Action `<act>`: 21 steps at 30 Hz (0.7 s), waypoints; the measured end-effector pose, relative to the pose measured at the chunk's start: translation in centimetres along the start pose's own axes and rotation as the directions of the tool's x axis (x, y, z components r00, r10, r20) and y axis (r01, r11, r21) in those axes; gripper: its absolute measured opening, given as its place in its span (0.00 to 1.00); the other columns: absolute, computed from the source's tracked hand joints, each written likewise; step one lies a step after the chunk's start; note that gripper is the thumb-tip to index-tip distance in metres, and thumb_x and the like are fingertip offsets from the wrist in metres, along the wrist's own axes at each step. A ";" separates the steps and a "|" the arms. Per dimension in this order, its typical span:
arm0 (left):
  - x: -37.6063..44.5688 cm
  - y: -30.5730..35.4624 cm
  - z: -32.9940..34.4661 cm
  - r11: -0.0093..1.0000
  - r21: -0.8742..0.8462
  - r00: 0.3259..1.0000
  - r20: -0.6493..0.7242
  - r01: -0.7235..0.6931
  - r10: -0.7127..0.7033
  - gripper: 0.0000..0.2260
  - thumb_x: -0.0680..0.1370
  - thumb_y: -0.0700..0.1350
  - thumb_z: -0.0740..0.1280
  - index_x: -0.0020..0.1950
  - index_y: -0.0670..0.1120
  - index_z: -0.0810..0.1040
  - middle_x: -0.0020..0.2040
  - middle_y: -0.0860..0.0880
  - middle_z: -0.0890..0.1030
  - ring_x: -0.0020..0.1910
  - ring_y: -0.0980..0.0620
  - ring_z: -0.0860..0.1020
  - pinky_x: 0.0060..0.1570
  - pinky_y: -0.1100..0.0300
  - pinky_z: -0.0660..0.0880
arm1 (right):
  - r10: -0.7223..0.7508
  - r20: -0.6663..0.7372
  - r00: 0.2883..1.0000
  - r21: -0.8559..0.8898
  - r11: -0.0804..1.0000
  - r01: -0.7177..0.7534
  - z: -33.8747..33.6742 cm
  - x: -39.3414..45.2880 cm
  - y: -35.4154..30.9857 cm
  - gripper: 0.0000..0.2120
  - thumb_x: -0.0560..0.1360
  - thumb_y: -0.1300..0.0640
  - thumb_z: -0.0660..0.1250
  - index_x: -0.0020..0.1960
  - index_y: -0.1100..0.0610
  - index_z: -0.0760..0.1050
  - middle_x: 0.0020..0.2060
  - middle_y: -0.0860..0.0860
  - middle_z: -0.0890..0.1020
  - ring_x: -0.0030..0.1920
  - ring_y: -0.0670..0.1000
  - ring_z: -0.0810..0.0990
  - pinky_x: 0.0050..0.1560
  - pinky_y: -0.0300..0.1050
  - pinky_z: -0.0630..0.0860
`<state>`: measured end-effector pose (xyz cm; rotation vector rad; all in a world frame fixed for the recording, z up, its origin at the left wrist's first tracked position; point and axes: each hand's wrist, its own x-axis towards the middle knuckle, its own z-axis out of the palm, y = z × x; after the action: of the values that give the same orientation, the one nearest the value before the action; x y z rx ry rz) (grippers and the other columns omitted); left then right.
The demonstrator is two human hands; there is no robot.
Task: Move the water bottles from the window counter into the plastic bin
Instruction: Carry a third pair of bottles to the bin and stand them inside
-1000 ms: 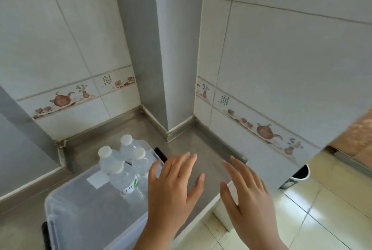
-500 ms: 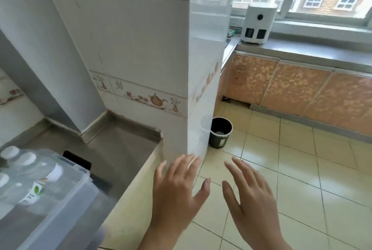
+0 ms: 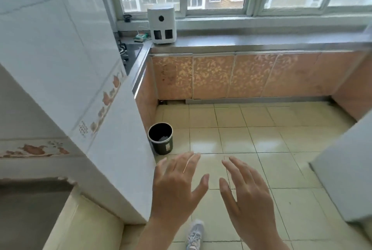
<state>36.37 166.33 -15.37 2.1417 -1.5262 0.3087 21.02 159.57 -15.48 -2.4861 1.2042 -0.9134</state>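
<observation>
Head view: window counter (image 3: 261, 41), steel, along the far wall under the window; water bottles and bin out of frame. Left hand (image 3: 177, 189) and right hand (image 3: 249, 193): fingers spread, empty, above tiled floor (image 3: 251, 135). Black wastebasket (image 3: 161, 138) beside the tiled pillar (image 3: 90, 92).

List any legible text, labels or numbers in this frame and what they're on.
None can be read.
Bin: pale label on its front, too blurred.
Wall tile border: small block of marks, too small.
White appliance on the window counter: no text visible.
</observation>
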 end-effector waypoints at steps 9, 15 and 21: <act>15.6 0.3 8.0 0.978 -0.109 0.984 -0.040 -0.179 0.176 0.20 0.77 0.59 0.62 0.62 0.50 0.80 0.59 0.55 0.82 0.58 0.54 0.80 0.61 0.49 0.69 | 0.149 -0.077 0.986 -0.097 0.983 -0.156 2.2 11.8 6.9 0.20 0.76 0.47 0.56 0.64 0.52 0.75 0.62 0.50 0.78 0.62 0.52 0.73 0.59 0.59 0.74; 25.7 0.8 12.8 0.941 -0.168 0.956 -0.054 -0.293 0.288 0.20 0.77 0.59 0.61 0.62 0.50 0.81 0.60 0.55 0.82 0.59 0.53 0.80 0.64 0.49 0.67 | 0.247 -0.155 0.957 -0.147 0.952 -0.269 2.5 19.6 11.0 0.21 0.76 0.47 0.55 0.64 0.53 0.75 0.64 0.51 0.77 0.64 0.52 0.73 0.63 0.60 0.71; 32.8 3.7 17.6 0.903 -0.210 0.927 -0.049 -0.374 0.373 0.20 0.78 0.59 0.60 0.62 0.50 0.81 0.60 0.55 0.82 0.60 0.52 0.80 0.65 0.48 0.66 | 0.340 -0.169 0.925 -0.173 0.914 -0.368 3.8 24.4 15.9 0.21 0.77 0.48 0.54 0.67 0.52 0.72 0.65 0.50 0.76 0.65 0.53 0.73 0.67 0.58 0.66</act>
<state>42.69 129.47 -14.73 1.6720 -1.8725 0.2632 24.81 130.49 -15.05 -2.2590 1.8045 -0.9077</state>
